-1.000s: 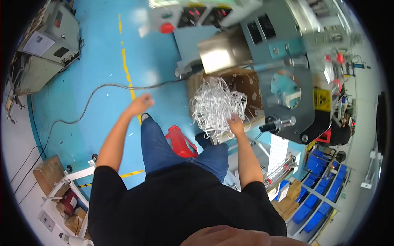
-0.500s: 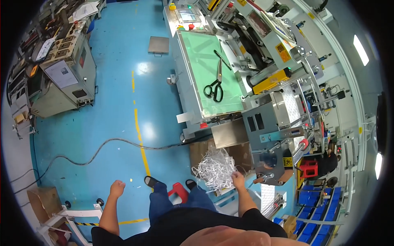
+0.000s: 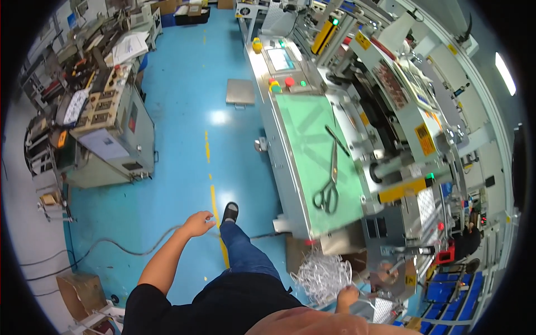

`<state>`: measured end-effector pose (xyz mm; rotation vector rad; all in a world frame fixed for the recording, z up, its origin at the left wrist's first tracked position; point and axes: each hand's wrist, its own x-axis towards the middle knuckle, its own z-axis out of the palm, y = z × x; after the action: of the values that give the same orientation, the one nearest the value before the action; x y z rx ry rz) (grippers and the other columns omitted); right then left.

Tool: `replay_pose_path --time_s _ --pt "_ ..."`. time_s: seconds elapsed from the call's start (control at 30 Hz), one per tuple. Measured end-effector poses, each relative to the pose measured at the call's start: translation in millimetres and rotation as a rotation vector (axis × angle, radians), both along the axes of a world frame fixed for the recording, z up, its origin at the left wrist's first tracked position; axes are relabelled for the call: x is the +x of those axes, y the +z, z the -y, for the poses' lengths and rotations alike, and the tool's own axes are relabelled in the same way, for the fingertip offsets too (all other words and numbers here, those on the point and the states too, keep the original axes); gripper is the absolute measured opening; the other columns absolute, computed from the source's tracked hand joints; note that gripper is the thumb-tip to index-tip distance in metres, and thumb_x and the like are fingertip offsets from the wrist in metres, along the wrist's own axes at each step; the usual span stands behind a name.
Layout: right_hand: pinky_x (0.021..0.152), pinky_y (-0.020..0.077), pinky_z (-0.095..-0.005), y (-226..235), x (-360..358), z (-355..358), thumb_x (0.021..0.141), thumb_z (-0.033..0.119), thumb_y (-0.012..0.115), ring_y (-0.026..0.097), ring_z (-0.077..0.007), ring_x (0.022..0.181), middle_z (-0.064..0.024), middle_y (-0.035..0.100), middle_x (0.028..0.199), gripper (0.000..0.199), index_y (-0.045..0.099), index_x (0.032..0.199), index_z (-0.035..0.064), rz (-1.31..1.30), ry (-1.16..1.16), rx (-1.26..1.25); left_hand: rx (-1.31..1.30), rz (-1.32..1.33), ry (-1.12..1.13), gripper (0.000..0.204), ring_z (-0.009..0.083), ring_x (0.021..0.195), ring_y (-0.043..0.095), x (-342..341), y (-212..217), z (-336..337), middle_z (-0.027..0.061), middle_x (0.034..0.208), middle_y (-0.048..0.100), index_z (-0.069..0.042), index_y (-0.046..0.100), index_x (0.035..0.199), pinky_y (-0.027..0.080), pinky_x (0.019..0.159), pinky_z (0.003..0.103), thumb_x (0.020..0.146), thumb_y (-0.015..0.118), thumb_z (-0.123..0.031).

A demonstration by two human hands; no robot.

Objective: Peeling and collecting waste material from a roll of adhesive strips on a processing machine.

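Note:
My left hand (image 3: 199, 224) hangs over the blue floor, fingers loosely bent and partly apart, with nothing in it. Low on the right, my right hand (image 3: 348, 295) is beside a heap of thin white strips (image 3: 321, 276); its fingers are too blurred to make out, and whether it touches the strips is unclear. Farther ahead, black-handled scissors (image 3: 328, 195) lie on the green mat (image 3: 304, 142) of the machine table. A dark, pen-like stick (image 3: 336, 140) lies near the blade tips.
A grey machine (image 3: 385, 117) with yellow bars rises along the right. A control panel with a screen (image 3: 281, 59) is at the table's far end. Equipment and a grey cabinet (image 3: 129, 134) stand at left. A cable (image 3: 125, 249) crosses the floor. A metal plate (image 3: 240, 91) lies ahead.
I have stepped forward, one leg now extended ahead. My left hand has swung forward and to the right. The table and scissors appear lower and farther right; the red object by my feet is out of view.

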<state>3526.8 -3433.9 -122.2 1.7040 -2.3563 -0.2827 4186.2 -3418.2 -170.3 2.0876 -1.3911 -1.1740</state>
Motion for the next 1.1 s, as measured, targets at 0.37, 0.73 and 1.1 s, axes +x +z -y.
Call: replay_pose_path --time_s 0.37,0.73,1.1 --pt "0.081 0.0444 -0.0473 -11.4 21.6 37.3 0.08 0.038 0.054 0.06 -0.0297 0.094 -0.0192 0.061 0.102 0.034 0.063 0.091 0.0068 0.039 -0.718 0.198 0.206 0.224 -0.119 0.044 0.031 0.093 0.059 205.9 -5.6 169.7 0.0163 0.097 0.063 -0.003 0.058 0.105 0.047 0.08 0.039 0.079 0.06 -0.038" --pt "0.084 0.0432 -0.0472 -71.6 16.0 -121.4 0.082 0.044 0.053 0.056 -0.0364 0.097 -0.024 0.06 0.101 0.049 0.062 0.097 -0.0015 0.282 -0.757 -0.502 0.244 0.253 -0.421 0.044 0.0328 0.096 0.059 248.9 -5.3 324.6 0.0173 0.099 0.063 -0.004 0.059 0.104 0.047 0.082 0.04 0.079 0.06 -0.04" --pt "0.09 0.0422 -0.0435 -43.8 156.5 -22.0 0.083 0.043 0.052 0.054 -0.0351 0.105 -0.0237 0.055 0.114 0.05 0.058 0.11 0.0016 0.8 -0.619 -0.129 0.212 0.098 -0.491 0.039 0.0304 0.09 0.06 258.1 -32.1 383.6 0.0149 0.093 0.063 -0.006 0.059 0.1 0.046 0.077 0.039 0.08 0.058 -0.04"
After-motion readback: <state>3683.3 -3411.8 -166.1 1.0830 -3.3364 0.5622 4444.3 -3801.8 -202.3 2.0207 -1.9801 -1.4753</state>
